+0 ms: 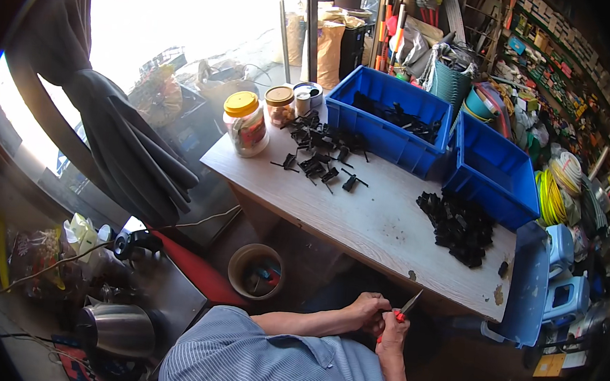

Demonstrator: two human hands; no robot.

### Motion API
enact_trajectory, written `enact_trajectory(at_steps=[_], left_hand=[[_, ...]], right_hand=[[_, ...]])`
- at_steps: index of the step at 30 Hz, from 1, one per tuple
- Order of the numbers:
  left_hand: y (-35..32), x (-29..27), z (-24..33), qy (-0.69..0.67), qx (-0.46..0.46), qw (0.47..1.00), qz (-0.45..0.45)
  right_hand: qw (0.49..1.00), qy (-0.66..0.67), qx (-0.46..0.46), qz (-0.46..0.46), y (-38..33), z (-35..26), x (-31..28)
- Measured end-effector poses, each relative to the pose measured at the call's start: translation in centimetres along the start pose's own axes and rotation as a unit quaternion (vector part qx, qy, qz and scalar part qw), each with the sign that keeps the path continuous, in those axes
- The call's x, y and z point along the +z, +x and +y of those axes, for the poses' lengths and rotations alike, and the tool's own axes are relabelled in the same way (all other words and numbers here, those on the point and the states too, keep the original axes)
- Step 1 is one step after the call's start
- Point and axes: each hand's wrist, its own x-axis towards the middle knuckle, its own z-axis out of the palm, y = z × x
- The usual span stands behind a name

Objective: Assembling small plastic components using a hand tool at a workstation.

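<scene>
My right hand [394, 331] is closed round a red-handled cutting tool with a pointed metal blade [411, 303]. Its tip points up and away, near the table's front edge; whether it is scissors or a knife I cannot tell. Beside it, my left hand [367, 311] is closed, fingertips close to the tool's red part, and what it pinches is hidden. On the light wooden table [382, 214] lie loose black plastic parts [320, 140] with thin stems at the far left. A dense pile of black pieces [457, 227] sits at the right, with one small black piece [503, 269] apart.
Two blue crates [394, 144] [495, 184] stand along the table's back; the left holds black parts. Lidded jars [246, 125] stand at the far left corner. A bucket [256, 271] is on the floor, a steel kettle [121, 329] at lower left. Blue stools [567, 301] are at right.
</scene>
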Motion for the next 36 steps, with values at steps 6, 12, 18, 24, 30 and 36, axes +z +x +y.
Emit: enact_trajectory(at_steps=[6, 12, 18, 24, 30, 36], left_hand=[[-0.6, 0.0, -0.8, 0.013, -0.013, 1.000, -0.008], [-0.7, -0.3, 0.9, 0.022, 0.077, 0.996, -0.026], [-1.3, -0.9, 3.6, 0.098, 0.073, 0.990, -0.066], [-2.8, -1.7, 4.9, 0.238, 0.125, 0.952, -0.143], [-3.8, -3.1, 5.2, 0.241, 0.161, 0.927, -0.239], [-3.6, -2.9, 4.9, 0.378, 0.334, 0.831, -0.233]], right_hand=[[0.999, -0.038, 0.020, 0.026, -1.6, -1.0, 0.3], [1.000, -0.008, 0.002, -0.025, -0.6, -1.9, 0.4], [0.997, 0.026, -0.010, -0.068, 0.3, -3.9, 2.1], [0.998, 0.044, -0.014, -0.041, 0.2, -4.0, 0.9], [0.996, 0.072, -0.020, -0.054, 0.2, -4.0, 0.6], [0.997, 0.066, -0.021, -0.046, 0.3, -3.4, 0.9]])
